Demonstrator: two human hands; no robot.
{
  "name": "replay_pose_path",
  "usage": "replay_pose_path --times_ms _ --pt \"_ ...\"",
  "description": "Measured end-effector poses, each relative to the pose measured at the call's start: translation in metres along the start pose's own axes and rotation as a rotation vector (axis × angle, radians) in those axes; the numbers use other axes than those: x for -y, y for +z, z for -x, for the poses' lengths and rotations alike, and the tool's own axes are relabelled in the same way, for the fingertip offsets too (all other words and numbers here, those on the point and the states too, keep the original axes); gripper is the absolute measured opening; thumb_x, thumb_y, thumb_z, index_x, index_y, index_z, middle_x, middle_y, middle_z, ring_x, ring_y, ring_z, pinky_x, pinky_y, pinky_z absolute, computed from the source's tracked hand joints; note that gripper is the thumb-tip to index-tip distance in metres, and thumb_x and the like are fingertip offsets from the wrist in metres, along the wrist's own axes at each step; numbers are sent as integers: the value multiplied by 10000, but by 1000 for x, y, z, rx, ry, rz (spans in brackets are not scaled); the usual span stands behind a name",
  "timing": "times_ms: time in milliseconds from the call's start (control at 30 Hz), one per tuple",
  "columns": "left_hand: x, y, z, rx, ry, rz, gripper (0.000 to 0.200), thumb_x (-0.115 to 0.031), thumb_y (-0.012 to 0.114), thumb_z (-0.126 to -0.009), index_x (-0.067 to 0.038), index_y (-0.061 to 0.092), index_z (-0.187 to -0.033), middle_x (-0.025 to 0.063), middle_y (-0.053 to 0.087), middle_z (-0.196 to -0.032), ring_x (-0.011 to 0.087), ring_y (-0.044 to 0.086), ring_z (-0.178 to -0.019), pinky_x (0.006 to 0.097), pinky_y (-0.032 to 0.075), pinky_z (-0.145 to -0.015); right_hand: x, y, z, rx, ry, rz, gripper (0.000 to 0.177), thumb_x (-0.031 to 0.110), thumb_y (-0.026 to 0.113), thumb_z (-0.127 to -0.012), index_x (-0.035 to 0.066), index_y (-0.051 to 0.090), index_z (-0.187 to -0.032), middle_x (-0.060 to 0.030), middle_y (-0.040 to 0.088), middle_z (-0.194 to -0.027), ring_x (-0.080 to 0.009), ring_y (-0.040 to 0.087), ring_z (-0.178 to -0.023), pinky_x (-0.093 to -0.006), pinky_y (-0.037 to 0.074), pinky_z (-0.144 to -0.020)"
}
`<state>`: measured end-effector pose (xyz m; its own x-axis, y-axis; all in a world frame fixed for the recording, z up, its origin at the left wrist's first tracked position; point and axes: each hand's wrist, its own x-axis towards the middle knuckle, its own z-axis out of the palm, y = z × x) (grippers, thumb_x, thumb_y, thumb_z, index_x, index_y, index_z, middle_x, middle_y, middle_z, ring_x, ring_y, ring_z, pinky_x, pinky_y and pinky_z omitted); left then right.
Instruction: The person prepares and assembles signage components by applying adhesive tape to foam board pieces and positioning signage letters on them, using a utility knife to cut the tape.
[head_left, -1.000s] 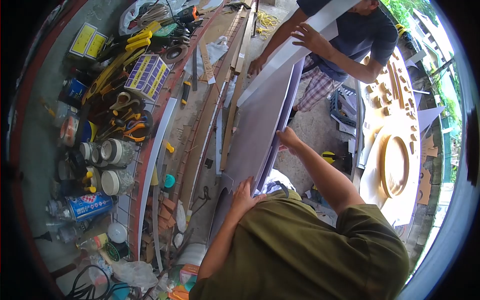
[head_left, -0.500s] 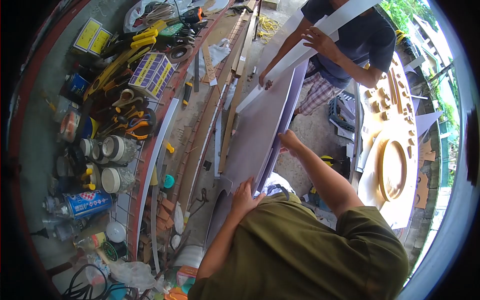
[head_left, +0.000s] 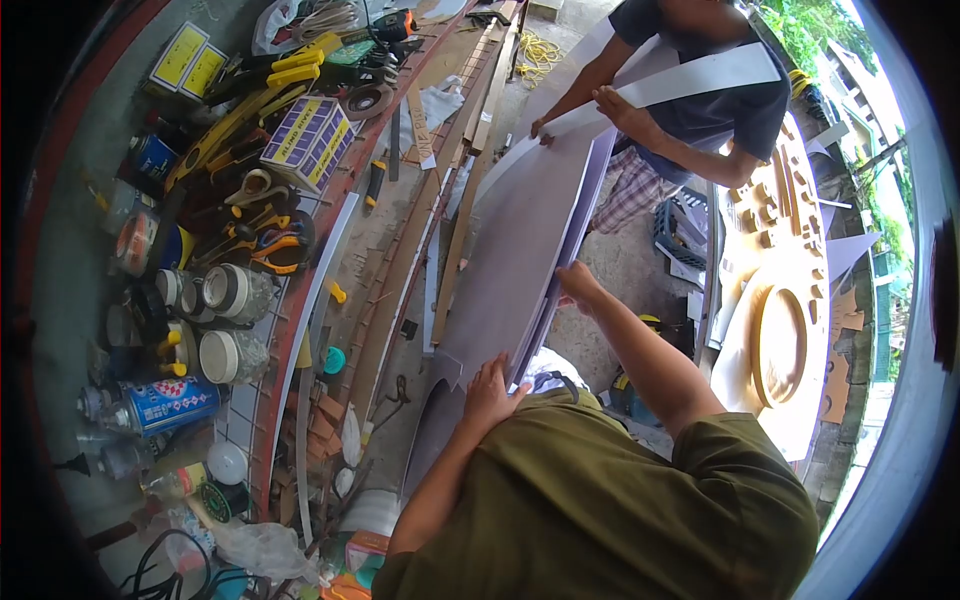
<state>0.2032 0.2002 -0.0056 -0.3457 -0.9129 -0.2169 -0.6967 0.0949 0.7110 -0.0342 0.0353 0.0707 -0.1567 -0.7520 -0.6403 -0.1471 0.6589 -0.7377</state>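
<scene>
Large pale lavender-white sheets (head_left: 515, 245) stand on edge in front of me, tilted, with several layers showing along the right side. My right hand (head_left: 577, 284) is closed round that right edge, thumb side partly hidden. My left hand (head_left: 490, 396) grips the near end of the sheets, its fingers over the left face. Across from me a person in a dark shirt (head_left: 740, 105) holds a long white strip (head_left: 700, 78) by the sheets' far end; one hand (head_left: 626, 112) is on the strip, the other (head_left: 541, 131) at the sheets' far top edge.
To the left a rack holds a blind rivet box (head_left: 306, 146), pliers (head_left: 278, 250), jars (head_left: 233, 357) and a blue can (head_left: 172, 406). Long wooden strips (head_left: 462, 250) lie beside the sheets. At right, a table carries a round wooden ring (head_left: 757, 345) and small wooden pieces. A dark crate (head_left: 668, 232) is on the floor.
The other person's white strip has swung to a flatter angle, its right end lower, and the person's hands have shifted slightly left. My hands keep their places on the sheets.
</scene>
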Motion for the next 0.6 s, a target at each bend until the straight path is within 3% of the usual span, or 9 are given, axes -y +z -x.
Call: replay_pose_path --times_ms 600 --pt "7 8 1 -69 61 49 766 -488 706 -884 -15 477 -1440 211 557 -1371 405 571 -1232 521 451 -1024 -8 -4 -10 3 67 -13 427 142 481 -1011 -68 489 -1383 -222 704 -1079 -301 728 -861 -453 607 -794"
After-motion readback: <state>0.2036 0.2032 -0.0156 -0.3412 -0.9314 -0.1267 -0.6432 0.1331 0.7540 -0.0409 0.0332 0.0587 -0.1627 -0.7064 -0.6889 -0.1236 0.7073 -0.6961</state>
